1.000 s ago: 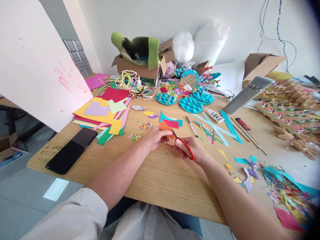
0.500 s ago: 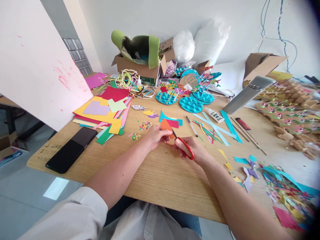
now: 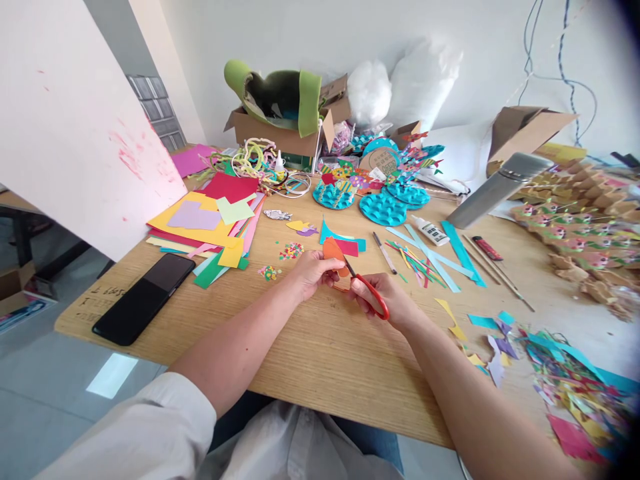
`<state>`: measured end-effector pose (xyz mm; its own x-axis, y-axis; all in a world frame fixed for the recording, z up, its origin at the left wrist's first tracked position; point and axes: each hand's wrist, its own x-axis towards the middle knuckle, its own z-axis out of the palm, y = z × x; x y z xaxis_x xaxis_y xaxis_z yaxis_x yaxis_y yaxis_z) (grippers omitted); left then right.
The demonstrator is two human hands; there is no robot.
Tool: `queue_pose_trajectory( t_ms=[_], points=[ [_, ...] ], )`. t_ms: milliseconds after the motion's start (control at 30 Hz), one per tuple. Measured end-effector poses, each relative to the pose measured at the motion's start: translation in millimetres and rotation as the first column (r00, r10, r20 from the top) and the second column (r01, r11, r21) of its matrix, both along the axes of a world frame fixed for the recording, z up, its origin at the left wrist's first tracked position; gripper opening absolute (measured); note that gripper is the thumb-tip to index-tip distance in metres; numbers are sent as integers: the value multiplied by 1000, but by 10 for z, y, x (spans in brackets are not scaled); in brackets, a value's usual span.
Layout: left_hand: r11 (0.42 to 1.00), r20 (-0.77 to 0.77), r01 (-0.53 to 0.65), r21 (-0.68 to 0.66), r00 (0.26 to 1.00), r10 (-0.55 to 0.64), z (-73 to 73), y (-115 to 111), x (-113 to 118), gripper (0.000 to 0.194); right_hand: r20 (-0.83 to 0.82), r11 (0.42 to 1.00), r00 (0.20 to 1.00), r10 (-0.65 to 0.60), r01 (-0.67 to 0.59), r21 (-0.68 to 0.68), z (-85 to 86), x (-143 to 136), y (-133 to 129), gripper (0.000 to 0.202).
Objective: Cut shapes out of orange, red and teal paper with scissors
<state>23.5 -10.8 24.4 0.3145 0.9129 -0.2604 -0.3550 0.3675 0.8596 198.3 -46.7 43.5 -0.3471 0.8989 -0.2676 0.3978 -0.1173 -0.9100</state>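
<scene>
Near the middle of the table, my left hand pinches a piece of orange paper between thumb and fingers. My right hand is wrapped round the red handles of a pair of scissors. Their dark blades reach to the right edge of the orange paper, beside my left thumb; how far they stand apart is too small to tell. Just beyond the hands lie a pinkish-red paper piece and a blue paper offcut.
Coloured paper sheets and a black phone lie on the left. Paper strips, a pen, a white glue bottle and a leaning silver flask are to the right. Paper scraps cover the right front.
The orange paper's upper end has a slightly more rounded outline at the blades. Both hands keep nearly the same place; the whole view has shifted slightly.
</scene>
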Motion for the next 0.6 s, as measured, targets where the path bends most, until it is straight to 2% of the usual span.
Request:
queue_pose_trajectory(
  t_ms=[600],
  points=[
    [1000,-3,17,-2,1000,-17,-15,2,6,15,-15,1000,999,28,-28,13,29,-6,-12,56]
  ],
)
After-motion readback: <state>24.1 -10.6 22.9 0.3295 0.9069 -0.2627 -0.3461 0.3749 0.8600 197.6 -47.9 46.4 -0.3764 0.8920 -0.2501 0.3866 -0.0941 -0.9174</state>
